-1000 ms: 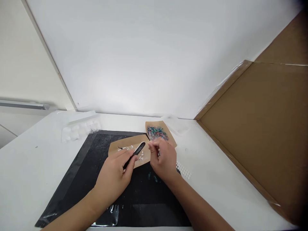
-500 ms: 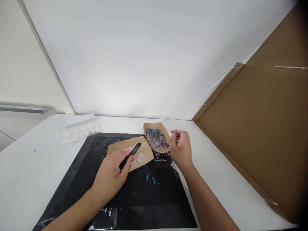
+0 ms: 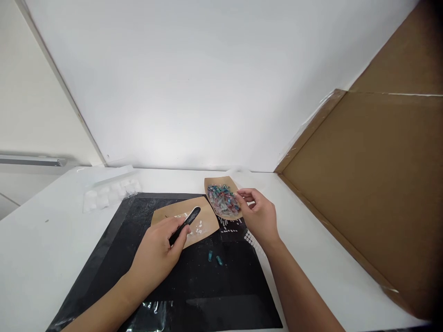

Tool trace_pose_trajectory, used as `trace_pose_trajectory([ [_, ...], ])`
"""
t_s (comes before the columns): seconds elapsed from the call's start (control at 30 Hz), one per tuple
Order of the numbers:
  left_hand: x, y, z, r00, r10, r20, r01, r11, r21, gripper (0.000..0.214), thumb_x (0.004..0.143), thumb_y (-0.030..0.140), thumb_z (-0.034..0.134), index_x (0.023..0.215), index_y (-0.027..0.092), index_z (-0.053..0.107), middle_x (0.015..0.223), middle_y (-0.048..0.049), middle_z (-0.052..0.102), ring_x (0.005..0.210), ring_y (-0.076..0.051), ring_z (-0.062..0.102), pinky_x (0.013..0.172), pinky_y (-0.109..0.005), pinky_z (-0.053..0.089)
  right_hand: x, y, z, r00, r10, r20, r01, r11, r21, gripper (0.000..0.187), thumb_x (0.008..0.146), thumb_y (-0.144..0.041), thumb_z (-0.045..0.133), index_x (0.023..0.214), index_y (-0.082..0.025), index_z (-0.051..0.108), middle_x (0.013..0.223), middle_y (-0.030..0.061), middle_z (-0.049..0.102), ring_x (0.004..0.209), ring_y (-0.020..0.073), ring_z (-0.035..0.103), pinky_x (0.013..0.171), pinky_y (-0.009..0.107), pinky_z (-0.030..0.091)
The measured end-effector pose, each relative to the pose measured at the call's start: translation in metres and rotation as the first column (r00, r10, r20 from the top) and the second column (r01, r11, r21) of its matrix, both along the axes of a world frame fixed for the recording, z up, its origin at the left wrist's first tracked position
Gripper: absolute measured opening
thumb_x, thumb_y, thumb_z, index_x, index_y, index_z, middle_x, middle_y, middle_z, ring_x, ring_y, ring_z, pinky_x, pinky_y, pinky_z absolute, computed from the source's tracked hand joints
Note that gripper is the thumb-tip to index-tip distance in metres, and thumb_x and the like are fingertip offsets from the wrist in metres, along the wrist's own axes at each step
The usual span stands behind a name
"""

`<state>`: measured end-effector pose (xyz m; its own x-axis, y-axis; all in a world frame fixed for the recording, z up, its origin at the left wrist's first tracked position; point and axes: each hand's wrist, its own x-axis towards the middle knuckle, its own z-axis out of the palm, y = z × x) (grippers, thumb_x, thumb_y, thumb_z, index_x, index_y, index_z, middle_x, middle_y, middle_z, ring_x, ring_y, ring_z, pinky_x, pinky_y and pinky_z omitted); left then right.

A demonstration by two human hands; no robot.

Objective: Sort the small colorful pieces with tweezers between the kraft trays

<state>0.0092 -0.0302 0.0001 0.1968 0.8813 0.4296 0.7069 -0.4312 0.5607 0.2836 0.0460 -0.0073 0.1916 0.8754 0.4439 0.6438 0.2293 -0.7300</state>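
Observation:
My left hand (image 3: 157,251) is closed round a black nail file (image 3: 185,226), its rounded tip pointing up and away over a brown paper tray (image 3: 208,219) with small white bits on it. My right hand (image 3: 258,214) is at the right rim of a second brown paper tray (image 3: 226,180). Its thumb and forefinger are bent together at the edge of a pile of teal, reddish and clear false nails (image 3: 223,201); whatever is between the fingertips is too small to make out. Two teal false nails (image 3: 215,257) lie on the black mat (image 3: 207,286) between my hands.
A sheet with rows of small pale tabs (image 3: 230,230) lies below the second tray, and a strip of round white pads (image 3: 249,238) sits by my right wrist. A clear plastic case (image 3: 107,194) stands at back left. Cardboard (image 3: 367,184) walls the right side.
My right hand has shifted slightly left, bringing its fingertips to the pile of false nails. My left hand keeps the nail file in nearly the same place. The whole view has moved slightly.

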Motion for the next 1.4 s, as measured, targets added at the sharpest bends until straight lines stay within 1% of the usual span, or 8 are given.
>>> trace_pose_trajectory([
  [0.2, 0.0, 0.001, 0.0, 1.0, -0.007, 0.007, 0.007, 1.0, -0.007, 0.019, 0.101, 0.029, 0.057, 0.106, 0.022, 0.074, 0.102, -0.0058, 0.079, 0.092, -0.024, 0.075, 0.078, -0.032, 0.058, 0.0, 0.002, -0.003, 1.0, 0.019, 0.015, -0.019, 0.999, -0.039, 0.024, 0.093, -0.041, 0.064, 0.105, -0.026, 0.077, 0.104, 0.0052, 0.08, 0.076, 0.0203, 0.071, 0.073, 0.035, 0.056],
  [0.33, 0.0, 0.001, 0.001, 1.0, -0.005, 0.015, 0.005, 1.0, 0.001, 0.019, 0.101, 0.029, 0.058, 0.106, 0.022, 0.075, 0.103, -0.0055, 0.08, 0.091, -0.024, 0.076, 0.079, -0.032, 0.058, 0.0, 0.004, -0.002, 0.998, 0.06, 0.037, -0.062, 0.997, 0.054, 0.024, 0.091, -0.041, 0.066, 0.106, -0.023, 0.076, 0.112, 0.0075, 0.077, 0.095, 0.0241, 0.072, 0.074, 0.035, 0.057],
  [0.77, 0.0, 0.001, 0.003, 1.0, -0.011, -0.01, 0.011, 1.0, -0.028, 0.019, 0.1, 0.029, 0.058, 0.105, 0.021, 0.075, 0.106, -0.0072, 0.079, 0.091, -0.025, 0.075, 0.071, -0.031, 0.056, 0.006, 0.007, -0.007, 0.988, 0.054, 0.145, -0.03, 0.986, -0.163, 0.036, 0.099, -0.052, 0.053, 0.083, -0.028, 0.074, 0.074, 0.0009, 0.076, 0.065, 0.0202, 0.068, 0.058, 0.03, 0.044],
  [0.97, 0.001, 0.0, 0.006, 1.0, -0.012, -0.015, 0.012, 1.0, -0.007, 0.019, 0.1, 0.027, 0.057, 0.101, 0.02, 0.075, 0.097, -0.0065, 0.079, 0.081, -0.022, 0.074, 0.063, -0.028, 0.053, 0.007, 0.009, -0.013, 0.994, 0.107, -0.018, -0.108, 0.989, -0.102, 0.034, 0.103, -0.041, 0.045, 0.114, -0.028, 0.075, 0.102, 0.0031, 0.08, 0.085, 0.0216, 0.075, 0.078, 0.036, 0.058],
  [1.07, 0.001, 0.0, 0.008, 1.0, -0.016, -0.015, 0.016, 1.0, 0.019, 0.018, 0.099, 0.026, 0.058, 0.099, 0.02, 0.075, 0.091, -0.005, 0.079, 0.075, -0.021, 0.073, 0.059, -0.026, 0.052, 0.009, 0.011, -0.018, 0.993, 0.113, -0.036, -0.116, 0.989, -0.088, 0.041, 0.103, -0.031, 0.041, 0.137, -0.025, 0.063, 0.115, 0.0056, 0.078, 0.097, 0.0208, 0.075, 0.09, 0.039, 0.058],
  [1.17, 0.001, 0.0, 0.009, 1.0, -0.024, -0.018, 0.025, 0.999, 0.022, 0.018, 0.099, 0.025, 0.058, 0.099, 0.02, 0.076, 0.09, -0.0049, 0.079, 0.075, -0.021, 0.073, 0.058, -0.026, 0.05, 0.012, 0.012, -0.023, 0.99, 0.137, -0.02, -0.139, 0.983, -0.124, 0.061, 0.1, -0.022, 0.041, 0.161, -0.023, 0.033, 0.13, 0.0088, 0.073, 0.108, 0.0215, 0.073, 0.095, 0.042, 0.058],
  [1.27, 0.001, 0.001, 0.007, 0.999, -0.024, -0.02, 0.025, 1.0, 0.0, 0.02, 0.1, 0.027, 0.057, 0.102, 0.02, 0.076, 0.096, -0.0062, 0.08, 0.08, -0.022, 0.073, 0.061, -0.027, 0.051, 0.013, 0.013, -0.028, 0.976, 0.216, 0.031, -0.21, 0.967, -0.147, 0.081, 0.095, -0.014, 0.041, 0.167, -0.025, 0.005, 0.141, 0.0097, 0.065, 0.12, 0.0217, 0.068, 0.098, 0.042, 0.057],
  [1.4, 0.0, 0.001, 0.004, 1.0, -0.016, -0.022, 0.015, 0.999, -0.052, 0.024, 0.101, 0.031, 0.056, 0.11, 0.019, 0.076, 0.106, -0.0081, 0.079, 0.087, -0.024, 0.074, 0.066, -0.029, 0.052, 0.011, 0.014, -0.031, 0.951, 0.24, 0.195, -0.217, 0.967, -0.132, 0.08, 0.094, -0.014, 0.043, 0.167, -0.022, 0.009, 0.135, 0.0086, 0.07, 0.129, 0.0258, 0.062, 0.106, 0.046, 0.051],
])
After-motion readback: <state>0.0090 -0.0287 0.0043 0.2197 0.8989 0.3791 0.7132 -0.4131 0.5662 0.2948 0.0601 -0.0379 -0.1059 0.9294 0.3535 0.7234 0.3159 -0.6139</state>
